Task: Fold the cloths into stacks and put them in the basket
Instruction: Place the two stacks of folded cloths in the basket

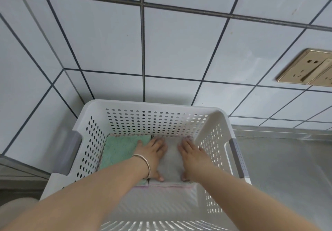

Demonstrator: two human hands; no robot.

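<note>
A white perforated basket [150, 121] with grey handles stands on a steel counter against a tiled wall. Inside, on its floor, a folded green cloth [118, 151] lies at the left. Beside it on the right lies a folded pale grey cloth [172, 166] with a pink edge. Both my hands reach down into the basket. My left hand [152, 157], with a silver bangle at the wrist, rests flat on the grey cloth's left side, fingers touching the green cloth. My right hand [192, 160] lies flat on the grey cloth's right side. Fingers of both are spread.
The steel counter [287, 167] extends to the right of the basket. A gold wall socket [307, 69] sits on the light blue tiled wall [179, 51] at the right. The basket fills the corner at the left wall.
</note>
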